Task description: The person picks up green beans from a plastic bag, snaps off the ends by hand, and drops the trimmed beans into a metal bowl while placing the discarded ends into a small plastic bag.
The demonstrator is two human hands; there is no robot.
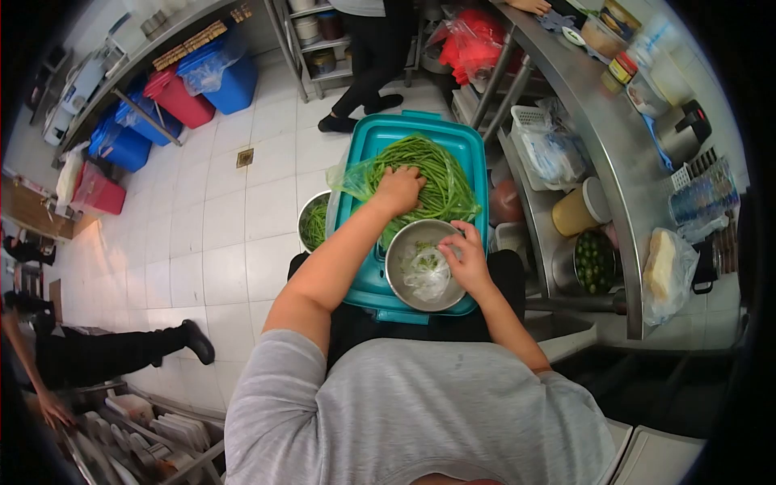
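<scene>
A pile of long green beans (pixel 436 182) lies on a teal plastic lid (pixel 477 158) in front of me. My left hand (pixel 398 188) rests on the beans, fingers curled into the pile. A steel bowl (pixel 404 279) stands on the lid's near end, with bean bits and a clear plastic bag (pixel 427 276) inside. My right hand (pixel 463 252) sits at the bowl's right rim, pinching something small that I cannot make out. A second steel bowl (pixel 314 222) with cut beans stands on the floor left of the lid.
A steel counter (pixel 598 121) runs along the right with jars, tubs and a bagged loaf. Beneath it sits a pot of green limes (pixel 594 263). Another person's legs (pixel 364 73) stand at the shelf behind. Blue and red bins (pixel 202 85) line the far left. A person (pixel 105 352) crouches at left.
</scene>
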